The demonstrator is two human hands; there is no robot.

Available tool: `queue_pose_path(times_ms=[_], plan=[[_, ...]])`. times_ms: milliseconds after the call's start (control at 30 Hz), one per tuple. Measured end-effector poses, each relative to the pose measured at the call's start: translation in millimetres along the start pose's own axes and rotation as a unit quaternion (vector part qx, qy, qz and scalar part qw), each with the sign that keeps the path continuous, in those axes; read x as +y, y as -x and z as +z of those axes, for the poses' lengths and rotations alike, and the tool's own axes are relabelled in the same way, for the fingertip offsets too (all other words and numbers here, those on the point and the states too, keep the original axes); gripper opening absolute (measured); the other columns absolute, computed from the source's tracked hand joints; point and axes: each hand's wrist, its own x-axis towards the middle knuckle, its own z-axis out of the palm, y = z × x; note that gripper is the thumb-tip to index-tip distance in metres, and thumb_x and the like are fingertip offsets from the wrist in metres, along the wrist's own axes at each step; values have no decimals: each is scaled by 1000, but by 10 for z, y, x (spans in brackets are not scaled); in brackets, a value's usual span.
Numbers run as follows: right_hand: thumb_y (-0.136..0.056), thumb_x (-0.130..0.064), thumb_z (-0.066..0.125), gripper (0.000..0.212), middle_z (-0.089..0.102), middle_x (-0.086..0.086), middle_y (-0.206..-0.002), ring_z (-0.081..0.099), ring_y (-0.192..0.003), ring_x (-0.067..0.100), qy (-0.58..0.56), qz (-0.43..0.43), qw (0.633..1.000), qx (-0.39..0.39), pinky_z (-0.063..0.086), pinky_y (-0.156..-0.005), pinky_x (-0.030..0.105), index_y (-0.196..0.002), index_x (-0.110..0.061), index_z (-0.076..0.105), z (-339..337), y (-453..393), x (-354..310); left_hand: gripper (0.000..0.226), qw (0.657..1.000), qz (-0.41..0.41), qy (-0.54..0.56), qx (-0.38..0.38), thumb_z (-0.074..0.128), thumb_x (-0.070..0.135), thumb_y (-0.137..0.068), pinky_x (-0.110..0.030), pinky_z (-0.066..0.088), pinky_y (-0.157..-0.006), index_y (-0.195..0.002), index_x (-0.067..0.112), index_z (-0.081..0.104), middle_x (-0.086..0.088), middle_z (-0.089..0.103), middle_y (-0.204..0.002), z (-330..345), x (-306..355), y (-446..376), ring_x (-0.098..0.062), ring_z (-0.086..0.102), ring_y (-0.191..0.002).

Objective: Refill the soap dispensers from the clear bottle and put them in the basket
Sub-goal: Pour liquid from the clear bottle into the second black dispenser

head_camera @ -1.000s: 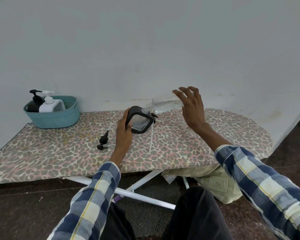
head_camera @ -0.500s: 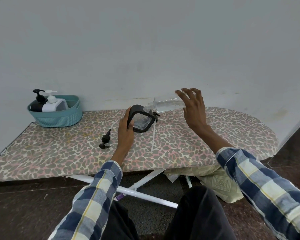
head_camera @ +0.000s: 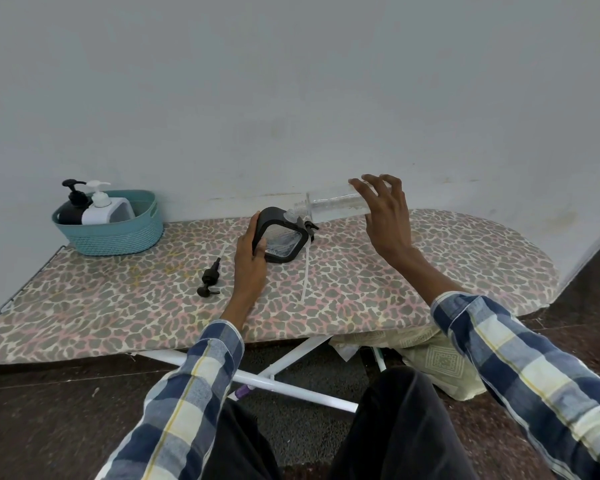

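While pouring, two dispensers (head_camera: 94, 206) basketed.

An ironing board (head_camera: 430, 271) carries a teal basket (head_camera: 118, 237), pump head (head_camera: 209, 278) and dispenser (head_camera: 281, 237).

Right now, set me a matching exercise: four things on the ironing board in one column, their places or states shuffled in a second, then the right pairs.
Things:
1. clear bottle
2. black-framed dispenser
3. loose black pump
4. white dispenser

Places or states:
A. lying on the board, left of the left hand
B. standing in the teal basket
C. tipped on its side in the right hand
D. open-necked, steadied by the left hand

Pairs: 1-C, 2-D, 3-A, 4-B
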Motion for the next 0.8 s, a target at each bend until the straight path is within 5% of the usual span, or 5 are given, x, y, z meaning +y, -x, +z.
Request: queue_pose_path(times_ms=[367,800], plan=[[-74,22,68,96,50,0,-155,38,-144,33,11,-8,1000,0,50,-99,46,-153,-28,48,-30,-43,-6,53,1000,-2,6,2,40,23,-118,-38,35,-125,-168,36,30,11,37,-158,-2,-16,-17,-11,37,-148],[-76,18,72,92,51,1,-154,41,-140,33,-2,0,1000,16,48,-99,45,-153,-27,49,9,40,4,55,1000,0,7,4,39,14,-117,-32,34,-121,-168,34,31,13,36,-155,0,10,1,-7,35,-144]])
